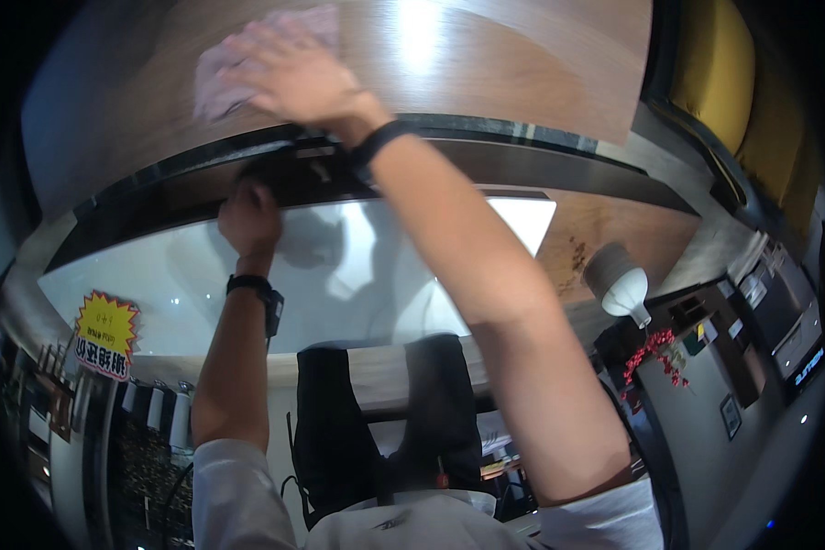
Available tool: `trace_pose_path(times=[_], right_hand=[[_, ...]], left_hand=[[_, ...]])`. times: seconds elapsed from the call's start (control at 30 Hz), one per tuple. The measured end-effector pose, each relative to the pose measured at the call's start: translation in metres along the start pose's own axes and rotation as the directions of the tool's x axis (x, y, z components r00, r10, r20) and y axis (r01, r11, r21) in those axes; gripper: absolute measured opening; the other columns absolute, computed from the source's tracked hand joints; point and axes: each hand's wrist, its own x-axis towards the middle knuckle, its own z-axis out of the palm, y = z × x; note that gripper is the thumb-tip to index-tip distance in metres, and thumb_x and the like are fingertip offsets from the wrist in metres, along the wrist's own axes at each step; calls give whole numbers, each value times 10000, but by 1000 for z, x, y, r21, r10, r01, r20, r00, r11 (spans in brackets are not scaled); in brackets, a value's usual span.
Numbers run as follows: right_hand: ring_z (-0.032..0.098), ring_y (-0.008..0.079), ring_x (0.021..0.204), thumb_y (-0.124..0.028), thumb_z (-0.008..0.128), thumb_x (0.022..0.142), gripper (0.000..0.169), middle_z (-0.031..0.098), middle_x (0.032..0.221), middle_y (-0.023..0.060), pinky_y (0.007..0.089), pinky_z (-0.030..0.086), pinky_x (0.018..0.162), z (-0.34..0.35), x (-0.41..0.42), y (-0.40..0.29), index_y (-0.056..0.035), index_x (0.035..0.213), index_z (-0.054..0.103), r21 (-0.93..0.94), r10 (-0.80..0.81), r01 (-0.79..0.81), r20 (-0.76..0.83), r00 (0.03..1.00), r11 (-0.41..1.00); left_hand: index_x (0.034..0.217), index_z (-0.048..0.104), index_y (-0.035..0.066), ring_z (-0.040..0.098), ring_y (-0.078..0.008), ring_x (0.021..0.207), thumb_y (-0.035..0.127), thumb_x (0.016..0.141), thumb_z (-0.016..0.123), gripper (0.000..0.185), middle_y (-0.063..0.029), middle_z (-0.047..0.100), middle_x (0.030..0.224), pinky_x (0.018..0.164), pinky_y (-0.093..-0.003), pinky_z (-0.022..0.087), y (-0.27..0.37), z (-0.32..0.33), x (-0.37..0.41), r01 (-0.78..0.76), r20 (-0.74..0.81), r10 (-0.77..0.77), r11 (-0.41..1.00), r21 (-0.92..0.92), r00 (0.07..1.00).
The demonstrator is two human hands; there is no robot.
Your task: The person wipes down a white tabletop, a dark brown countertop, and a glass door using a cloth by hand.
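My right hand [295,75] lies spread over a folded pink cloth [210,82], pressing it against a wood-grain surface [522,62] at the top. That forearm reaches diagonally across the view and has a dark band at the wrist. Lower and to the left is my left hand [251,216], blurred and with curled fingers, at the dark edge above a glossy white panel [302,302]. A black watch or band [254,283] circles its wrist. Shadow and blur hide whether its fingers grip anything.
A yellow starburst sign [106,326] bearing writing is at the left of the panel. At right are a ribbed lamp-like object [615,275], red berry sprigs [653,361] and yellow upholstered seating [715,69]. A dark ledge [557,172] runs between the surfaces.
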Motion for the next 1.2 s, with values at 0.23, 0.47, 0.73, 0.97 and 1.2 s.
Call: trace_pose_path(times=[0.23,0.47,0.73,0.97,1.2], right_hand=[[285,382,1547,-395,477,1057,555,367,1654,177,522,204,1268,-135,-233,202,-185,1572,472,-185,531,-554,-163,832,812],[355,414,1505,-407,427,1085,573,408,1603,260,519,259,1234,-143,-315,260,-33,1514,497,-274,700,-804,-395,594,528],[324,410,1527,-590,369,1039,739,375,1630,256,504,261,1241,-149,-257,311,-74,1567,424,-97,931,-986,-354,-93,-135],[174,424,1585,-552,345,1074,685,213,1734,143,626,80,1259,-79,-129,241,-158,1634,354,-291,808,-853,-294,510,432],[161,423,1588,-516,418,1065,614,246,1716,168,695,56,1232,2,49,101,-244,1614,394,-105,499,-525,-204,842,844]], left_hand=[[919,669,101,688,-385,816,221,1003,536,198,-137,702,898,694,-456,540,9,-7,3,-7,-43,-4,965,-264,999],[980,693,111,692,-390,799,232,988,559,181,-150,712,874,697,-466,544,1,-10,2,15,-66,-33,968,-252,997],[876,665,110,674,-286,736,223,959,563,173,-109,680,830,701,-423,522,0,-20,0,-79,50,89,982,-172,995],[772,632,86,666,-289,718,126,884,619,119,-69,670,771,699,-384,509,2,-12,5,-143,-89,123,951,-275,988],[765,626,92,655,-295,710,143,880,625,126,-64,664,769,690,-384,492,-1,-10,6,-140,-132,102,938,-318,986]])
